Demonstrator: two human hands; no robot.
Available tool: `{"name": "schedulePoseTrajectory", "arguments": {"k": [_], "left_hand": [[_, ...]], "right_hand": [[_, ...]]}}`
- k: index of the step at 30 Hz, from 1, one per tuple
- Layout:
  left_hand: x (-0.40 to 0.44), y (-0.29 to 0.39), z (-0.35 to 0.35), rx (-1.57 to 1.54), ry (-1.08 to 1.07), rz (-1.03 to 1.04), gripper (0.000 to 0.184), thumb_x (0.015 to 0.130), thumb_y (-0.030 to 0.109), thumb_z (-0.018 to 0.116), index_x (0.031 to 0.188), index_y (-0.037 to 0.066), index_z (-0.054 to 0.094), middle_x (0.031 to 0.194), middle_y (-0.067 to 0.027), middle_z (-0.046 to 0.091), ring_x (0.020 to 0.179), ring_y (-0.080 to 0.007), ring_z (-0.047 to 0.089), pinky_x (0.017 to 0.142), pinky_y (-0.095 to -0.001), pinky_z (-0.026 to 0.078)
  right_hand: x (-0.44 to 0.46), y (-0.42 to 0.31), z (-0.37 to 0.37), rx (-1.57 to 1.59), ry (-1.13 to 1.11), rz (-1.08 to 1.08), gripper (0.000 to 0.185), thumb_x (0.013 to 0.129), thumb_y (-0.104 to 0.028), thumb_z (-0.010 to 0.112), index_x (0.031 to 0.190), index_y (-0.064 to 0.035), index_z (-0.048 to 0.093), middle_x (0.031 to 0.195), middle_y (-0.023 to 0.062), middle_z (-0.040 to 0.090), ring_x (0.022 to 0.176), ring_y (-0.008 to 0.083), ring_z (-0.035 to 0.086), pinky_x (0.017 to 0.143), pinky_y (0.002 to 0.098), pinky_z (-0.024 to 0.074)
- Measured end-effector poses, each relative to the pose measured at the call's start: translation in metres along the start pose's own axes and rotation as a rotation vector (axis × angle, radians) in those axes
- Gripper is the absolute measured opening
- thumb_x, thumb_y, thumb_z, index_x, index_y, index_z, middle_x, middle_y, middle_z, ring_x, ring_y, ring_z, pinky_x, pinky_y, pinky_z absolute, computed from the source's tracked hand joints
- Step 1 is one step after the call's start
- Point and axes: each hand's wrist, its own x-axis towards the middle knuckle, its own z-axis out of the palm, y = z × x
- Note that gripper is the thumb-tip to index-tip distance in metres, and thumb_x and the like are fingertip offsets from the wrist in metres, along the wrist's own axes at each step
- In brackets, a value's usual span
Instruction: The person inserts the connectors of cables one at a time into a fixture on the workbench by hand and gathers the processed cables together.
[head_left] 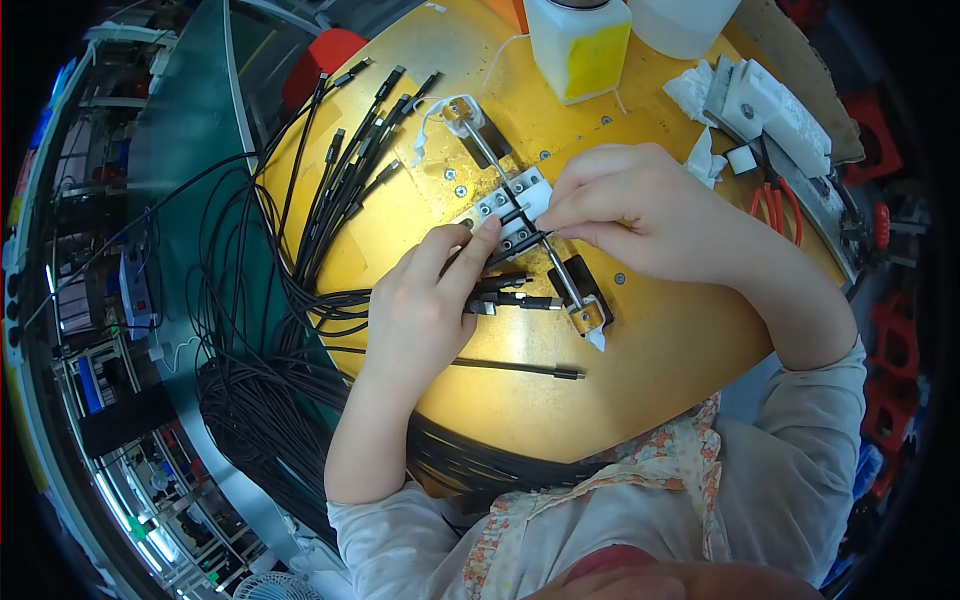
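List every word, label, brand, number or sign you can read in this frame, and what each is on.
None can be read.
Yellow label on the bottle: no legible writing; too blurred to tell if there is any.
Cable plug and the others: too small to tell if they are marked.
Metal block: screws show, no readable mark.
Background at left: too small and blurred to read.

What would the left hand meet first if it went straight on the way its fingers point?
Most likely the pale block with screws, just ahead of the left hand. Depth is unclear from this one view, so the hand may already touch it or might pass above.
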Motion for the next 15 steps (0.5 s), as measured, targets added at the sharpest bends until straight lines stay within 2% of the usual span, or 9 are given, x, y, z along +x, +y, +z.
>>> {"name": "schedulePoseTrajectory", "arguments": {"k": [2, 5, 8, 9, 10, 13, 14, 15], "left_hand": [[0.0, -0.005, 0.003, -0.036, 0.04, 0.023, 0.065, 0.055, -0.006, 0.068, 0.118, 0.007, 0.062, 0.094, -0.0078, 0.058, 0.075, -0.0216, 0.062, 0.06, -0.0306, 0.051], [0.002, -0.008, -0.004, -0.112, 0.083, 0.025, 0.064, 0.056, -0.008, 0.065, 0.118, 0.006, 0.061, 0.089, -0.0086, 0.06, 0.072, -0.0227, 0.062, 0.06, -0.0314, 0.05], [0.001, -0.007, -0.023, -0.298, 0.062, 0.037, 0.065, 0.056, -0.009, 0.064, 0.118, 0.005, 0.06, 0.081, -0.0094, 0.062, 0.068, -0.0244, 0.062, 0.06, -0.0318, 0.05], [0.001, -0.006, -0.027, -0.377, 0.045, 0.045, 0.065, 0.056, -0.01, 0.063, 0.119, 0.005, 0.06, 0.079, -0.0096, 0.062, 0.067, -0.025, 0.062, 0.06, -0.0319, 0.05], [0.001, -0.005, -0.029, -0.42, 0.018, 0.062, 0.069, 0.057, -0.01, 0.063, 0.123, 0.009, 0.058, 0.074, -0.0097, 0.063, 0.067, -0.0256, 0.063, 0.061, -0.0319, 0.051], [0.002, -0.005, -0.029, -0.309, -0.153, -0.041, 0.073, 0.059, -0.008, 0.065, 0.127, 0.016, 0.057, 0.074, -0.008, 0.062, 0.067, -0.0244, 0.063, 0.06, -0.0326, 0.051], [0.003, -0.007, -0.025, -0.241, -0.164, -0.037, 0.075, 0.06, -0.004, 0.067, 0.129, 0.022, 0.056, 0.071, -0.0056, 0.059, 0.064, -0.0229, 0.061, 0.057, -0.0333, 0.05], [0.003, -0.007, -0.022, -0.169, -0.159, -0.031, 0.074, 0.06, -0.003, 0.067, 0.129, 0.022, 0.056, 0.07, -0.0051, 0.058, 0.062, -0.0226, 0.06, 0.056, -0.0334, 0.05]], "right_hand": [[0.001, 0.0, 0.002, 0.046, 0.045, 0.029, 0.01, 0.078, -0.008, 0.066, 0.086, -0.0005, 0.067, 0.079, 0.0112, 0.064, 0.072, 0.0266, 0.062, 0.067, 0.0347, 0.0487], [0.002, -0.004, 0.002, 0.196, 0.097, 0.208, 0.012, 0.077, -0.008, 0.068, 0.087, -0.0004, 0.067, 0.081, 0.01, 0.066, 0.07, 0.0231, 0.062, 0.066, 0.0315, 0.0486], [0.004, -0.006, 0.0, 0.268, 0.066, 0.269, 0.012, 0.077, -0.008, 0.069, 0.087, -0.0006, 0.067, 0.08, 0.0086, 0.065, 0.071, 0.0201, 0.062, 0.065, 0.0298, 0.0476], [0.005, -0.005, 0.001, 0.237, 0.069, 0.223, 0.012, 0.077, -0.008, 0.068, 0.086, -0.0006, 0.067, 0.08, 0.0085, 0.065, 0.072, 0.0206, 0.062, 0.065, 0.0299, 0.0475], [0.006, -0.002, 0.002, 0.207, 0.071, 0.178, 0.011, 0.077, -0.007, 0.068, 0.085, -0.0006, 0.067, 0.08, 0.0085, 0.064, 0.072, 0.021, 0.062, 0.065, 0.0299, 0.0474], [0.006, 0.007, 0.008, 0.105, 0.099, 0.089, 0.01, 0.076, -0.006, 0.067, 0.084, -0.0008, 0.067, 0.08, 0.0089, 0.061, 0.073, 0.0225, 0.061, 0.064, 0.0307, 0.0473], [0.006, 0.009, 0.01, 0.07, 0.111, 0.068, 0.009, 0.076, -0.006, 0.067, 0.084, -0.0009, 0.067, 0.08, 0.0092, 0.06, 0.073, 0.0231, 0.061, 0.064, 0.031, 0.0473], [0.006, 0.009, 0.01, 0.04, 0.102, 0.085, 0.008, 0.076, -0.004, 0.067, 0.084, -0.0008, 0.067, 0.082, 0.0087, 0.059, 0.075, 0.0221, 0.06, 0.065, 0.0306, 0.0471]]}}
